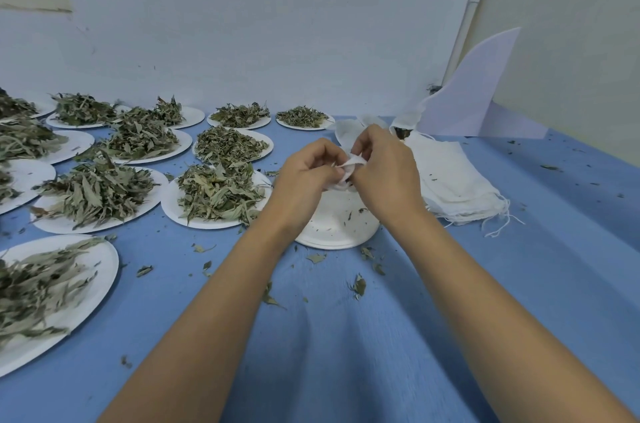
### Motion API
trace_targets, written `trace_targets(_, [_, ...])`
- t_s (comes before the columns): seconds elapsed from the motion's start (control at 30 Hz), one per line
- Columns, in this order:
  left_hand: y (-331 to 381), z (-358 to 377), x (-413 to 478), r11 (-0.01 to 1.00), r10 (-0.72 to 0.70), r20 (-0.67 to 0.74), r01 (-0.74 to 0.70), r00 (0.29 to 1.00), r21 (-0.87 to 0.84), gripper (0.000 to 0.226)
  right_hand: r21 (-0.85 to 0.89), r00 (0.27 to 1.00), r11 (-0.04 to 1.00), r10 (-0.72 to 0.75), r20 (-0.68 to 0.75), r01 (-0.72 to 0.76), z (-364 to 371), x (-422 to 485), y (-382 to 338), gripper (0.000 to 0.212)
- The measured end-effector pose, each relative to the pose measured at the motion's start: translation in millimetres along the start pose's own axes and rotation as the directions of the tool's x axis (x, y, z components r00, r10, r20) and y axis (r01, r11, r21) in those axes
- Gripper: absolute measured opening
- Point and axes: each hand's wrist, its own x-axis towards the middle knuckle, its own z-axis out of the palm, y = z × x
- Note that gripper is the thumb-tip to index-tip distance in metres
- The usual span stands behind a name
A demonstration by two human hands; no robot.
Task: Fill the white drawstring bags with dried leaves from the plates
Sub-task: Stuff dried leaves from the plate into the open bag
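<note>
My left hand [310, 168] and my right hand [384, 163] meet above a nearly bare white plate [337, 225]. Both pinch the rim of a small white drawstring bag [349, 168], most of it hidden between my fingers. A heap of dried leaves [218, 192] lies on the plate just left of my left hand. Several more plates of leaves [100, 192] spread across the left side. A stack of flat white bags [453, 180] lies right of my right hand, its strings trailing off the front.
A blue cloth [346, 336] covers the table, with leaf crumbs [358, 285] scattered on it. More white bags [349, 130] sit behind my hands. A white curved sheet [474, 93] leans at the back right against the wall.
</note>
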Motion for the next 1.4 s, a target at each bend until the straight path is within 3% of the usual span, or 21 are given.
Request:
trace_targets(0.07, [0,0,0,1.0,0.003,-0.006,-0.003,1.0,0.022,0.022,0.054,0.999,0.998,0.026,0.024,-0.028,1,0,0,0.015])
trace_targets(0.17, [-3,3,-2,0.967,0.037,-0.044,-0.025,0.998,0.254,0.013,0.166,0.996,0.982,0.085,0.033,-0.089,2,1,-1,0.013])
trace_targets(0.3, [-11,8,-2,0.892,0.128,-0.165,-0.041,0.978,0.449,0.025,0.346,0.98,0.918,0.161,0.116,-0.192,2,0,-7,0.016])
trace_targets(0.43, [-12,7,-1,0.877,0.207,-0.242,-0.07,0.948,0.476,0.037,0.559,0.91,0.733,0.204,0.362,-0.387,2,0,-15,0.015])
trace_targets(0.67, [-15,-5,4,0.895,0.206,-0.513,0.05,0.833,0.442,0.037,0.522,0.904,0.796,0.073,0.421,-0.307,3,-4,-19,0.014])
trace_targets(0.73, [-15,-8,7,0.9,0.181,-0.52,0.074,0.835,0.431,0.036,0.469,0.935,0.852,0.065,0.349,-0.234,7,-5,-17,0.016])
trace_targets(0.87, [-16,-6,20,0.888,0.172,-0.365,0.016,0.915,0.459,0.026,0.387,0.988,0.91,0.125,0.087,-0.149,12,0,-8,0.015])
trace_targets(1.0, [-17,4,44,0.926,0.098,-0.298,0.023,0.95,0.377,0.016,0.481,0.962,0.837,0.265,0.063,-0.262,16,23,7,0.012])
trace_targets(1.3, [-29,31,139,0.932,0.156,-0.268,-0.052,0.951,0.357,0.022,0.47,0.955,0.864,0.27,-0.127,-0.182,28,117,60,0.018])
trace_targets(1.4, [-51,36,165,0.913,0.073,-0.168,0.002,0.983,0.408,0.026,0.377,0.961,0.912,0.233,-0.148,-0.163,36,136,85,0.021])
